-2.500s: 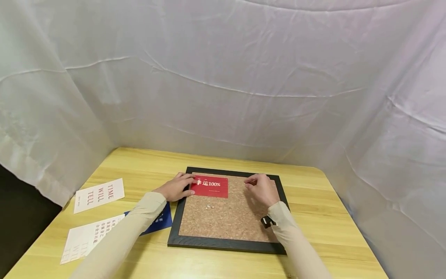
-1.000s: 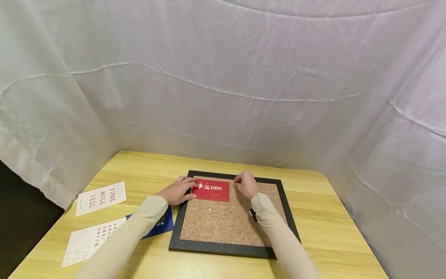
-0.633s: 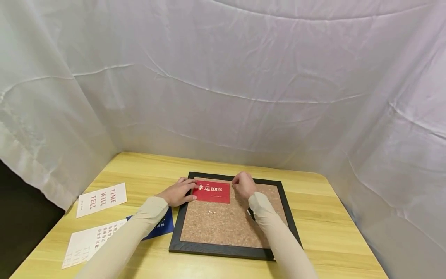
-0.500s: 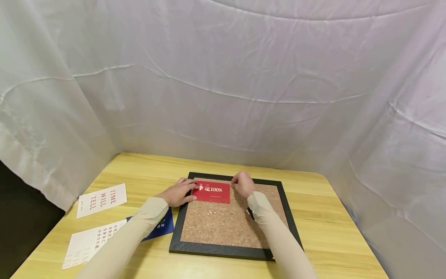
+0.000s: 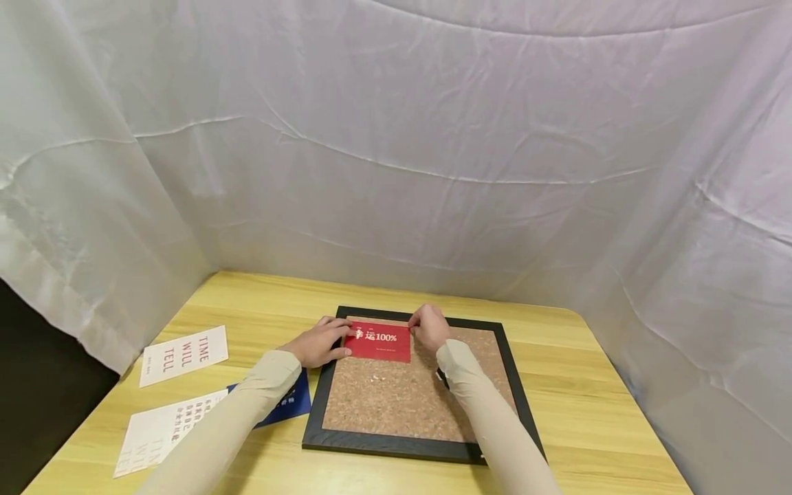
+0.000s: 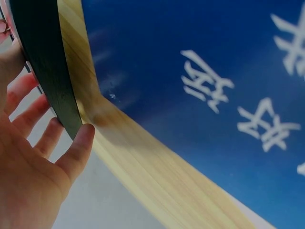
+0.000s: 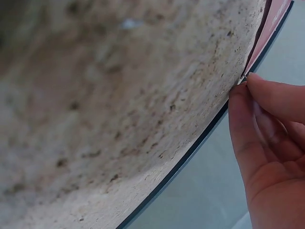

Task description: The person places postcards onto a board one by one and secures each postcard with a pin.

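A red card [image 5: 383,342] printed with white characters and "100%" lies at the upper left of a cork board [image 5: 402,405] with a black frame. My left hand [image 5: 317,342] reaches over the board's left edge, fingers spread and loosely bent, fingertips resting on the card's left end. In the left wrist view its thumb lies by the black frame [image 6: 52,71]. My right hand [image 5: 431,328] is at the card's upper right corner. Its thumb and forefinger pinch a tiny pin [image 7: 244,77], mostly hidden by the fingertips.
Small clear pieces [image 5: 377,378] lie on the cork below the card. Left of the board are a blue card [image 5: 293,404], a white card with red lettering [image 5: 184,355] and another white card [image 5: 155,430], partly under the left sleeve. White cloth [image 5: 396,151] encloses the wooden table [image 5: 594,399].
My right hand has moved left across the board to the red card's upper right corner, then stayed nearly still there. The left hand has kept its place on the card.
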The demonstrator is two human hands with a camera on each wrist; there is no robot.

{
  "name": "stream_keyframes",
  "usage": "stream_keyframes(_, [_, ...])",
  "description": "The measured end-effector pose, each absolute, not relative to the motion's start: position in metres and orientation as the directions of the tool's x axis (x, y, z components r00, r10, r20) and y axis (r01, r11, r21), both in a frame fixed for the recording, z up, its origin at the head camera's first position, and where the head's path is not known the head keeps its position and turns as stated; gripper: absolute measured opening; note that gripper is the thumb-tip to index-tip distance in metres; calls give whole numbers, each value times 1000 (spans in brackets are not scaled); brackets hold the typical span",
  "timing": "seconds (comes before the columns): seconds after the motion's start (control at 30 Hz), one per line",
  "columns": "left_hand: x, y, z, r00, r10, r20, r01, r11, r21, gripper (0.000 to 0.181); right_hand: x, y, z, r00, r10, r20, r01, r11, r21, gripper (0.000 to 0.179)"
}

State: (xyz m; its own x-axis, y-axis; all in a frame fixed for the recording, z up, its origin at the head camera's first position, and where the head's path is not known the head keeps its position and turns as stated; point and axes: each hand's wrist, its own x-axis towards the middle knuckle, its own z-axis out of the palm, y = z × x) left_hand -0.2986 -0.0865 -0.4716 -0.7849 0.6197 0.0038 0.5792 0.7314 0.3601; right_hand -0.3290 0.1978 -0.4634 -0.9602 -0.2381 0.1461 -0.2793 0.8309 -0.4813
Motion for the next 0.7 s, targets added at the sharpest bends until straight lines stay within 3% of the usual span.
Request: stream_keyframes(0.7, [-298,-86,-471,-787,617,7,576,731,366,48,-331,192,-465,-939,-282,195,-339,846,-411,25])
